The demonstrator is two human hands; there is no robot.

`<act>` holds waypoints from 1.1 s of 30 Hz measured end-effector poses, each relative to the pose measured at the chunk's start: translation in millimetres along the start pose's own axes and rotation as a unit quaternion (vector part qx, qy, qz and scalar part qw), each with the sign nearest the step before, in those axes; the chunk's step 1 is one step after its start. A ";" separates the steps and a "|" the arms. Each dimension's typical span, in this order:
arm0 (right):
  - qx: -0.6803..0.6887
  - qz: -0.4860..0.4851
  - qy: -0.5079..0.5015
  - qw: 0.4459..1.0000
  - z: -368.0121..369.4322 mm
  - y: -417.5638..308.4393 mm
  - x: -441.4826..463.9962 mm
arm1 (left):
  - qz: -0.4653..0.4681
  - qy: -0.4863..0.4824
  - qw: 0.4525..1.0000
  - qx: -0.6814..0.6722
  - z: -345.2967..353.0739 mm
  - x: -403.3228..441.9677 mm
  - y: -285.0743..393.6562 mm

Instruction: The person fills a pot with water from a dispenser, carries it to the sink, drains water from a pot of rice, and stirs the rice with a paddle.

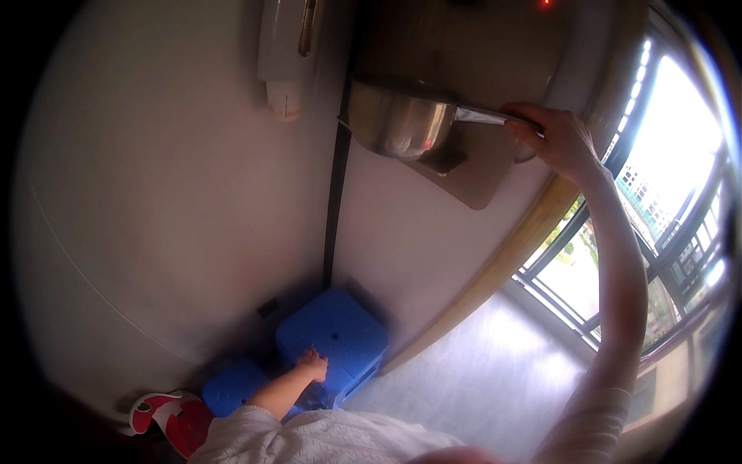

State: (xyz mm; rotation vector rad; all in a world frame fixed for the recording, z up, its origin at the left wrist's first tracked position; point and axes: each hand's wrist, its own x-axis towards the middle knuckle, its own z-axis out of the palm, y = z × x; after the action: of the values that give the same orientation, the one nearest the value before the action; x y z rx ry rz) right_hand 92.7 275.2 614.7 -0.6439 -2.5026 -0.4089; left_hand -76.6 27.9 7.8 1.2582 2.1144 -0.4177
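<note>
A shiny metal saucepan (410, 124) is held up in front of the wall, its long handle pointing right. Around the end of that handle my right hand (560, 139) is closed, with the arm raised. Behind and below the pan, a flat brownish plate (479, 174) juts out; whether the pan touches it, I cannot tell. My left hand (313, 365) hangs low with its fingers curled in, and nothing shows in it. In the view it lies over a blue plastic stool (332, 329) in the corner; any contact is unclear.
A dark box-like unit (464, 46) with a red light is above the pan. A white dispenser (286, 62) hangs on the left wall. Low down are a smaller blue step (236, 387) and a red-and-white shoe-like item (174, 417). A bright window (665, 155) is at the right.
</note>
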 end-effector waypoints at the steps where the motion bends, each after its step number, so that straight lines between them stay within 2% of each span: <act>1: -0.003 -0.004 0.004 1.000 0.5 2.6 -2.6 | 0.002 -0.001 1.000 0.004 2.0 -0.7 2.2; 33: 0.001 0.010 -0.005 1.000 0.2 0.4 -6.1 | 0.000 -0.002 1.000 -0.010 0.0 -6.8 2.9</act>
State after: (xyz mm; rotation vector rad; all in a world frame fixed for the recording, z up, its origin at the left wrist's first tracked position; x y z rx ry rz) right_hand 97.4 273.4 611.2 -0.6704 -2.5028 -0.3961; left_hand -71.7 24.8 12.4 1.2459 2.1103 -0.3967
